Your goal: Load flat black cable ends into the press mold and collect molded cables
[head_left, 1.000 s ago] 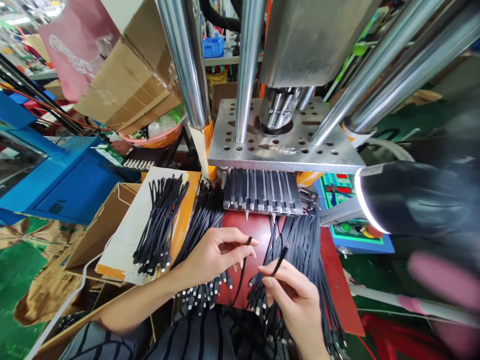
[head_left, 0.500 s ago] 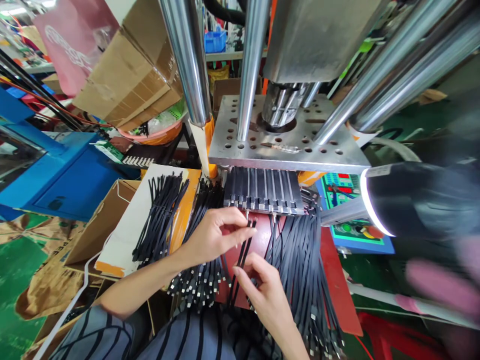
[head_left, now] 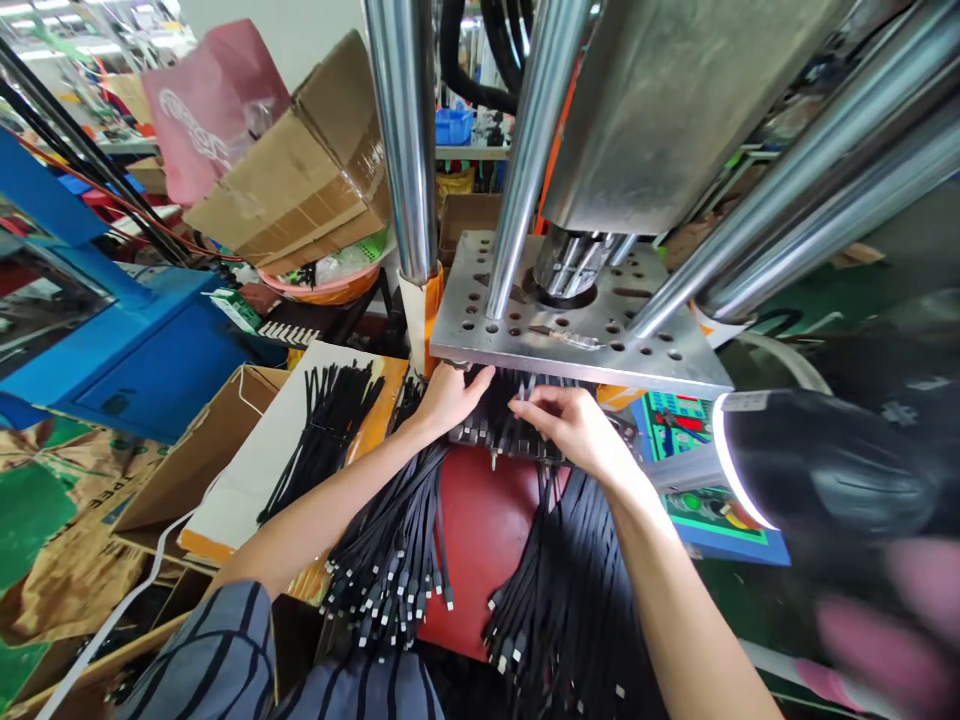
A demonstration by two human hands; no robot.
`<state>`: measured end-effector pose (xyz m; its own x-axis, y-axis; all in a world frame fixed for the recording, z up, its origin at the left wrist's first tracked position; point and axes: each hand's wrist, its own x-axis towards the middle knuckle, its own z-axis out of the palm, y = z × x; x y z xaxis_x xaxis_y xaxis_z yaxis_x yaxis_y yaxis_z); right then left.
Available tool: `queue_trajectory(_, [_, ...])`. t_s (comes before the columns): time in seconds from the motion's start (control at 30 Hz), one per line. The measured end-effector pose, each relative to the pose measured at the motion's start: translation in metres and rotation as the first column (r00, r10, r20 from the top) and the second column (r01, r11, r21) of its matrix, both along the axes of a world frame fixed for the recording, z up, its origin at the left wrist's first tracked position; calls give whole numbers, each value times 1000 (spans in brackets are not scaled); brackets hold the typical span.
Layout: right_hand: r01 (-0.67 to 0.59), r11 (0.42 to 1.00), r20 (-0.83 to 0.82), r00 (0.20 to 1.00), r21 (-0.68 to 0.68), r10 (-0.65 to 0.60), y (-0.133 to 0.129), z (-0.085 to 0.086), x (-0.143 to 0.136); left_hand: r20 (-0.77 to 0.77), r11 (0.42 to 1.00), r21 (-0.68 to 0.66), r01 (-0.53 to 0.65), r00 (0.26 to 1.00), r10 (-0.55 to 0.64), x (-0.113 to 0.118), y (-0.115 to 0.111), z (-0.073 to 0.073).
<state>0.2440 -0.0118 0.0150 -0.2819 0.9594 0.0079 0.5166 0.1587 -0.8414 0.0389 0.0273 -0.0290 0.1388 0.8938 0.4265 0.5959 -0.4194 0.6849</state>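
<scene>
Both hands are at the black slotted fixture (head_left: 480, 434) under the perforated metal plate (head_left: 480, 345). My left hand (head_left: 450, 400) is at the fixture's left side, thumb raised and apart, its other fingers partly hidden below the plate edge. My right hand (head_left: 564, 420) is over the fixture's right part, thumb and forefinger pinched together; what lies between them is too small to make out. Black cables with silver ends hang in a left bundle (head_left: 390, 550) and a right bundle (head_left: 577, 570), either side of the red surface (head_left: 480, 540).
Steel columns (head_left: 405, 150) and a press head (head_left: 675, 110) stand above the plate. At the right are a lamp (head_left: 810, 450) and a control panel (head_left: 679, 425). Another cable bundle (head_left: 330, 420) lies on a white board (head_left: 255, 480) beside a cardboard box (head_left: 202, 440).
Both hands have moved up and forward from the red surface to the fixture. The two cables between them no longer show there. The view has shifted, and the left bundle is less covered.
</scene>
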Motion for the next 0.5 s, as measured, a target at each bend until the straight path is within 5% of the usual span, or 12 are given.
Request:
queue_trajectory(0.1, [-30,999,1,1000,21,30,21,-14,-6,-154,972,132,194,973,-173,-19,-26,4])
queue_trajectory(0.23, [-44,998,-4,999,53,44,25,-21,-5,-501,799,174,575,750,-431,-37,-53,3])
queue_trajectory(0.33, [-42,989,33,999,141,38,24,-23,-7,-612,767,164,620,674,-414,-38,-57,-1])
queue_trajectory(0.5, [10,956,64,998,294,-30,28,-35,-8,-720,812,166,560,631,-288,-27,-59,-4])
